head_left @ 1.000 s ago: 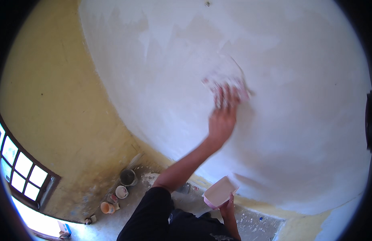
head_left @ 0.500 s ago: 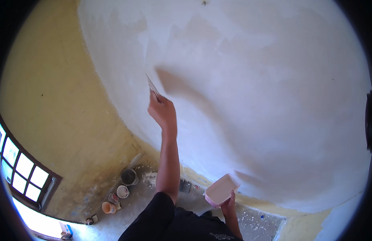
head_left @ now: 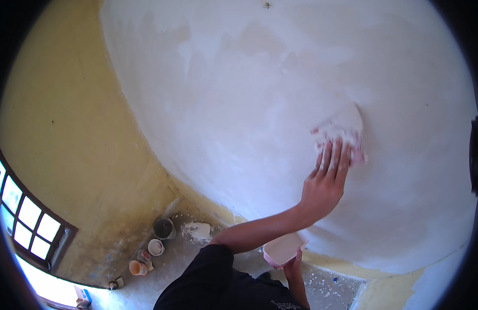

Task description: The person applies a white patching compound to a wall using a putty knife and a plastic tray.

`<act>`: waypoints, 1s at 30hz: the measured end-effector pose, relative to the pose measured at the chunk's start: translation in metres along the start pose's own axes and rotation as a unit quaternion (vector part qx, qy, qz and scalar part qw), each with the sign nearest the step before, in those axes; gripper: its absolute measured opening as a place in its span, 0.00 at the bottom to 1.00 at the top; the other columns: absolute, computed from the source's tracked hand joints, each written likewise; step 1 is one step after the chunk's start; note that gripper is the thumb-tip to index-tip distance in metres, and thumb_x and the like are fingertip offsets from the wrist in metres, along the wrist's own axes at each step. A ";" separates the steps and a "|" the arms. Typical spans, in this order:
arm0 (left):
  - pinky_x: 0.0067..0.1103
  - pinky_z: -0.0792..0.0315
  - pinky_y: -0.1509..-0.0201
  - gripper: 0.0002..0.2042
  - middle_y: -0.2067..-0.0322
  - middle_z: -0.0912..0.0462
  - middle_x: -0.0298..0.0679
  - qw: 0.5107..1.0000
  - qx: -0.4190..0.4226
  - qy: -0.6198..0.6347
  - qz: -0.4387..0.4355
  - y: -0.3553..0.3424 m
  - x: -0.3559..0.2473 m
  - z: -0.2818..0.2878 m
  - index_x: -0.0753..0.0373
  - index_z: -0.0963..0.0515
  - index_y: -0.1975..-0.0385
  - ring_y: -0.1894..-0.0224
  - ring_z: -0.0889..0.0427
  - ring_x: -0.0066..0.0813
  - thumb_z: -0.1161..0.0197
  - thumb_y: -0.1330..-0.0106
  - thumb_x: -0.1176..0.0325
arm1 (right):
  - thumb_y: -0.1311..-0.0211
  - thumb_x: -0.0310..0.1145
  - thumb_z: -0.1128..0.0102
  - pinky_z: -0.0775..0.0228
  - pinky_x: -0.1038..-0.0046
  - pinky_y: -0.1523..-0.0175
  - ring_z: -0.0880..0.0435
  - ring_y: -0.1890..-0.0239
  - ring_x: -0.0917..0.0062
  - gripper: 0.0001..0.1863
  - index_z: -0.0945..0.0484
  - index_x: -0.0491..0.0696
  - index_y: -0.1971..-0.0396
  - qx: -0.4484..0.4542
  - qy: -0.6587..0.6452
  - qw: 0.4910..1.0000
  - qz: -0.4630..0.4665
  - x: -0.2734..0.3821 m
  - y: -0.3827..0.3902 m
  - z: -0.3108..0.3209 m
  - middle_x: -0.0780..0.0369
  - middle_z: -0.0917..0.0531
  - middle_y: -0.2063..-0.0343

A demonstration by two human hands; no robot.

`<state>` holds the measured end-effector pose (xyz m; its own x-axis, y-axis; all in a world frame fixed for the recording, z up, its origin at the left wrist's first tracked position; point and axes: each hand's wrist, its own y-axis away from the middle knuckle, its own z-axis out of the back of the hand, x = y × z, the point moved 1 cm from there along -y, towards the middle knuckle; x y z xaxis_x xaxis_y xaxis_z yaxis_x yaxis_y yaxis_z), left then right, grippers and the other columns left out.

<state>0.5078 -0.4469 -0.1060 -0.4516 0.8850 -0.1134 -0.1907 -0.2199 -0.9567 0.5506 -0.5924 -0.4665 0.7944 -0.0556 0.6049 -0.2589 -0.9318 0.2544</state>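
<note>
My left hand [head_left: 324,186] is reaching up and across to the white-coated wall [head_left: 239,119]. It grips a wide, thin putty spreader [head_left: 345,125], its pale face smeared with white and reddish marks. My fingers lie along the spreader's back, which rests flat or nearly flat on the wall; the thumb is hidden. Lower down, close to my body, my right hand [head_left: 293,266] holds up a pinkish rectangular tub [head_left: 281,250] by its near side. A pale, smooth mass shows inside it. The left forearm passes just above the tub and covers part of its upper edge.
A bare yellow wall [head_left: 68,103] meets the white one at the left corner. On the floor stand a dark bucket [head_left: 164,228], a white pail [head_left: 156,247] and an orange container [head_left: 137,267]. A barred window [head_left: 29,217] is at far left. White splatters dot the floor.
My left hand has swept the spreader from the left part of the wall to the right, turning it from edge-on to broad face showing. The right hand and tub have hardly moved.
</note>
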 end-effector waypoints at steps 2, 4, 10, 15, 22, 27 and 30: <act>0.29 0.19 0.55 0.32 0.42 0.28 0.57 0.999 0.013 0.045 -0.008 0.028 -0.001 0.013 0.71 0.34 0.38 0.42 0.23 0.48 0.46 0.50 0.84 | 0.27 0.47 0.61 0.44 0.60 0.30 0.36 0.33 0.65 0.31 0.49 0.45 0.32 -0.003 -0.008 1.000 -0.001 -0.002 -0.001 0.003 0.56 0.35 0.36; 0.30 0.20 0.53 0.27 0.43 0.25 0.51 0.980 0.058 0.183 0.045 0.064 0.013 0.026 0.67 0.31 0.40 0.44 0.22 0.45 0.47 0.44 0.84 | 0.27 0.48 0.61 0.44 0.60 0.31 0.36 0.33 0.65 0.31 0.49 0.45 0.32 -0.006 -0.015 1.000 -0.005 -0.003 -0.001 0.000 0.56 0.35 0.36; 0.37 0.22 0.59 0.15 0.63 0.16 0.54 0.825 0.359 0.192 0.392 0.176 0.049 0.061 0.65 0.23 0.50 0.63 0.15 0.49 0.47 0.36 0.72 | 0.28 0.52 0.60 0.42 0.63 0.32 0.33 0.35 0.68 0.31 0.42 0.48 0.34 -0.003 0.133 0.990 0.036 -0.007 -0.011 0.000 0.60 0.31 0.39; 0.40 0.23 0.63 0.11 0.70 0.16 0.51 0.804 0.482 0.046 0.345 0.252 0.053 0.045 0.62 0.21 0.61 0.68 0.16 0.50 0.44 0.40 0.66 | 0.28 0.47 0.58 0.34 0.65 0.38 0.29 0.40 0.67 0.24 0.38 0.48 0.39 0.038 0.091 0.995 -0.007 -0.024 -0.030 -0.017 0.59 0.29 0.43; 0.39 0.23 0.64 0.09 0.73 0.16 0.49 0.797 0.517 0.029 0.312 0.271 0.063 0.049 0.61 0.21 0.66 0.69 0.15 0.48 0.41 0.41 0.64 | 0.27 0.51 0.60 0.40 0.64 0.33 0.30 0.38 0.69 0.28 0.38 0.49 0.36 -0.003 0.029 0.998 -0.062 -0.060 -0.046 -0.062 0.60 0.28 0.41; 0.39 0.25 0.59 0.10 0.67 0.18 0.53 0.786 0.509 0.096 0.337 0.271 0.096 0.069 0.63 0.21 0.63 0.61 0.18 0.53 0.42 0.42 0.67 | 0.28 0.49 0.55 0.31 0.66 0.41 0.25 0.44 0.72 0.24 0.35 0.50 0.41 -0.001 0.030 0.998 -0.062 -0.074 -0.052 -0.086 0.63 0.24 0.47; 0.39 0.25 0.61 0.10 0.69 0.18 0.55 0.805 0.433 0.108 0.390 0.304 0.136 0.082 0.65 0.20 0.63 0.64 0.18 0.54 0.43 0.41 0.68 | 0.27 0.49 0.56 0.33 0.65 0.39 0.26 0.43 0.70 0.26 0.36 0.49 0.38 -0.018 0.018 0.998 -0.058 -0.087 -0.054 -0.124 0.61 0.25 0.46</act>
<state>0.3172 -0.4265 -0.3904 -0.5835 0.3687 -0.7236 -0.5012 -0.8646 -0.0363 0.4274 -0.4926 -0.4391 0.8005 0.0657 0.5957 -0.1854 -0.9181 0.3504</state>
